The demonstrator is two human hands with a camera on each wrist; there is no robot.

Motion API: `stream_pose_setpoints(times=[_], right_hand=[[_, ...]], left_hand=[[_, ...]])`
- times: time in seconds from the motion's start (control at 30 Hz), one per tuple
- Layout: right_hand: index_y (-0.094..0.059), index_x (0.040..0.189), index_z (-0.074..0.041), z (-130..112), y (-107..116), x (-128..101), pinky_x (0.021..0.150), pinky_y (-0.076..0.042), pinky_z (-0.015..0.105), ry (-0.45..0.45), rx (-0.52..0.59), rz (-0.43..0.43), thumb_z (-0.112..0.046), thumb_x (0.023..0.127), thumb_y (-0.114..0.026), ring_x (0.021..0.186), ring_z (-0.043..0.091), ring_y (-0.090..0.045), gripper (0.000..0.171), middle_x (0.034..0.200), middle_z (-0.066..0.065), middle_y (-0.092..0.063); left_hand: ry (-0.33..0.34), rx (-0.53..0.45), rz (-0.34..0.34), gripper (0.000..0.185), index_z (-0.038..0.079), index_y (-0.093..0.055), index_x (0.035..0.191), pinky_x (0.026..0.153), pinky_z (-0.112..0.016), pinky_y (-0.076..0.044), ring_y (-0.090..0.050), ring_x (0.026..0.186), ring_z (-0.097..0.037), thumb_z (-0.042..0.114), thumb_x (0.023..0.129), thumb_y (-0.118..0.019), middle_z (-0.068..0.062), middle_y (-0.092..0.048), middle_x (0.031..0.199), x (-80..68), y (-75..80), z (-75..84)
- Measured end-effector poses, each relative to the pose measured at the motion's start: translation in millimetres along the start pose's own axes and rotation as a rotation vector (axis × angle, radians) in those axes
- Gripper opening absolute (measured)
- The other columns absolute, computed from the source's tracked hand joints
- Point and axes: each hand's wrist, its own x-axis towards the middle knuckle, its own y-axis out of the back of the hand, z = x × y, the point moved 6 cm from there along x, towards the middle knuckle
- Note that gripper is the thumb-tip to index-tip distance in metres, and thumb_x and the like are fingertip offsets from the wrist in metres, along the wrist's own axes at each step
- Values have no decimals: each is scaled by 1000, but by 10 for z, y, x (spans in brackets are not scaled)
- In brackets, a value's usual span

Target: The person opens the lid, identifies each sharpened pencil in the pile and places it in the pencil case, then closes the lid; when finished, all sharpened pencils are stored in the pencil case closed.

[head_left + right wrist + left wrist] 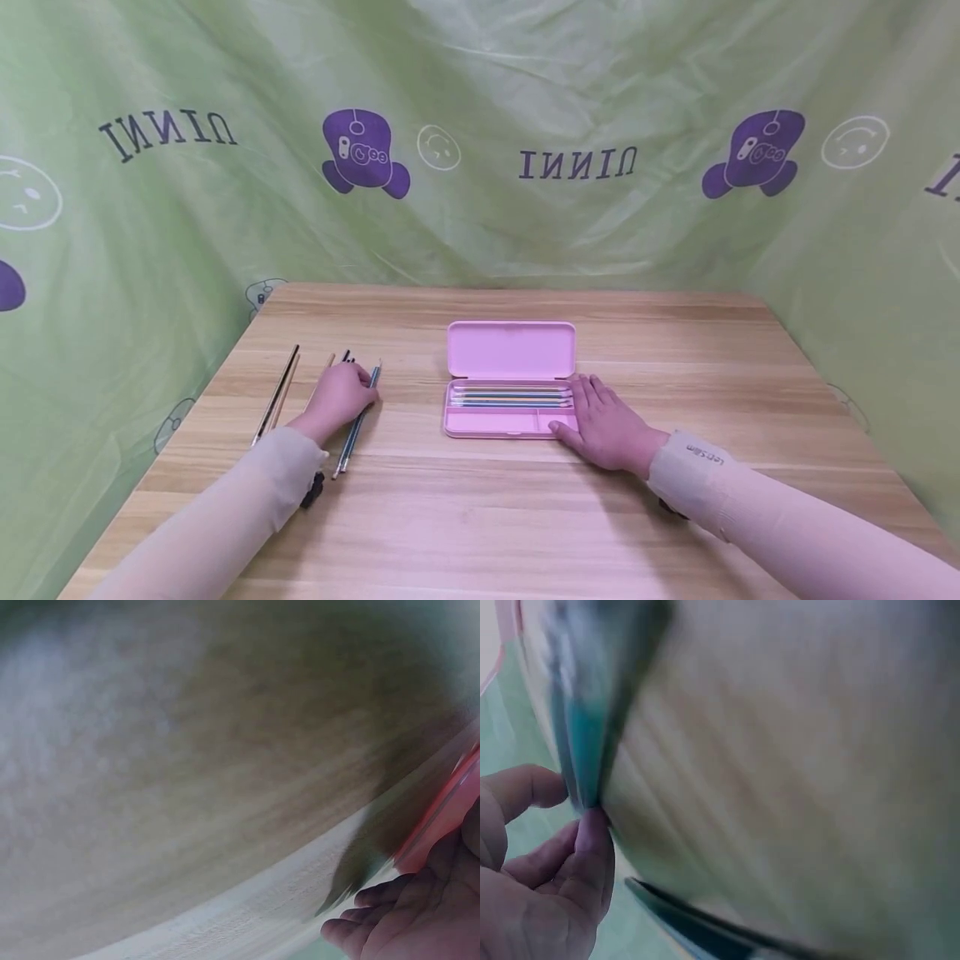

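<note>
An open pink pencil case [491,422] lies mid-table, its lid [512,350] folded back, with several pencils [510,397] in the long compartment. My right hand [603,421] rests flat on the table against the case's right end, fingers straight and thumb at its front corner; the right wrist view shows that hand [390,922] beside the blurred pink case [450,817]. To the left, my left hand [341,396] lies over loose pencils. In the left wrist view, my left hand [574,806] pinches a teal pencil [585,742] between thumb and a fingertip.
More loose pencils lie on the wooden table [480,517] left of my left hand, among them a dark one [276,394]; another dark pencil [697,930] shows near my palm. A green printed cloth [570,167] hangs behind and at both sides of the table.
</note>
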Motion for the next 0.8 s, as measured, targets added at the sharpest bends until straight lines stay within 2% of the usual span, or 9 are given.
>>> stream_pose_setpoints(times=[0.1, 0.2, 0.23, 0.33, 0.37, 0.5, 0.63, 0.8], right_hand=[[-19, 153, 20, -2, 11, -5, 120, -22, 63, -3, 6, -1, -47, 109, -44, 148, 55, -20, 84, 158, 41, -23], [-18, 154, 20, -8, 18, -13, 121, -21, 63, -5, 11, -5, -47, 109, -44, 148, 55, -19, 84, 158, 41, -22], [-18, 154, 20, -10, 18, -13, 121, -21, 63, -6, 12, -7, -48, 109, -43, 149, 55, -18, 85, 158, 41, -22], [-18, 154, 19, -3, -7, -10, 121, -20, 63, -8, 9, -14, -49, 109, -42, 149, 55, -18, 85, 159, 41, -21], [-18, 154, 19, -2, -17, -9, 121, -20, 63, -8, 8, -16, -49, 109, -42, 149, 55, -18, 85, 159, 41, -21], [-18, 154, 20, 3, -22, -16, 121, -21, 63, -2, 3, -10, -48, 109, -42, 149, 55, -18, 85, 159, 41, -21], [-19, 153, 20, 3, 3, -21, 120, -21, 63, 1, -1, -2, -48, 109, -43, 148, 56, -19, 84, 158, 42, -22], [-18, 154, 20, 3, 0, -6, 121, -21, 63, 2, -6, -7, -49, 109, -42, 149, 55, -19, 86, 159, 41, -22]], left_hand=[[-16, 64, -8, 25, -9, -70, 104, 74, -43, -56, -62, 79, -26, 9, 88, -72, -16, -70, 93, 33, 8, 33], [-28, 39, 0, 25, -11, -70, 106, 81, -47, -57, -65, 87, -31, 7, 88, -70, -21, -71, 99, 55, 18, 11], [-29, 11, 4, 25, -13, -70, 105, 88, -50, -56, -66, 94, -35, 6, 88, -69, -23, -72, 101, 60, 28, -3], [-7, -109, -3, 28, -16, -67, 112, 91, -51, -55, -65, 103, -41, 1, 90, -64, -29, -69, 110, 47, 63, -54], [6, -153, -7, 29, -16, -66, 113, 90, -48, -55, -64, 104, -40, 0, 90, -63, -29, -69, 112, 42, 82, -66], [69, -388, -62, 32, -20, -58, 122, 77, -34, -57, -65, 94, -28, -4, 95, -55, -28, -67, 110, 57, 159, -64], [93, -607, -98, 36, -24, -47, 134, 80, -29, -60, -68, 88, -14, -4, 104, -48, -34, -63, 119, 100, 229, 44], [76, -794, -117, 43, -21, -40, 144, 93, -30, -57, -69, 92, -9, -3, 106, -48, -38, -53, 136, 171, 259, 255]])
